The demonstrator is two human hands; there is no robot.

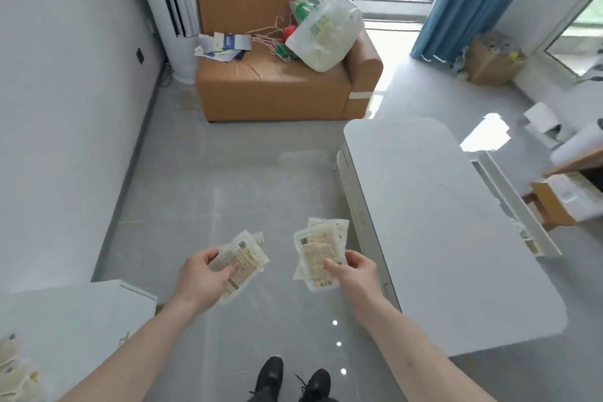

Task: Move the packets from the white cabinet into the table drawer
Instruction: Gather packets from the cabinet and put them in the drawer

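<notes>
Standing on the grey floor [202, 192], two black shoes [292, 380] at bottom centre. Two bare forearms reach forward over the floor.

Left hand [200, 281]: thumb on top, fingers curled under, pinching a fanned stack of packets [243, 258]. At least two edges visible, exact count can't tell.

Right hand [354, 271]: same grip, thumb pressed on the label face of a second stack [318, 250]. At least two overlapping, maybe three. Both stacks clear plastic, beige contents, printed labels with barcode. Stacks held apart, side by side, not touching each other.

White cabinet [75, 320] lower left, top surface in view. More packets [14, 365] lie at its near left edge, several, count unclear, partly cut off by the frame.

White table [434, 232] to the right, just beside the right hand. One drawer [518, 206] stands open on its far side; contents not visible from here.

Further right: one cardboard box [571, 196] with white material in it.

Far: one tan sofa [277, 72] against the back wall, carrying one white plastic bag [326, 33], wire hangers [270, 39], loose papers [223, 46]. One white standing air conditioner [173, 6] left of sofa. Blue curtains [456, 0] frame the window.
</notes>
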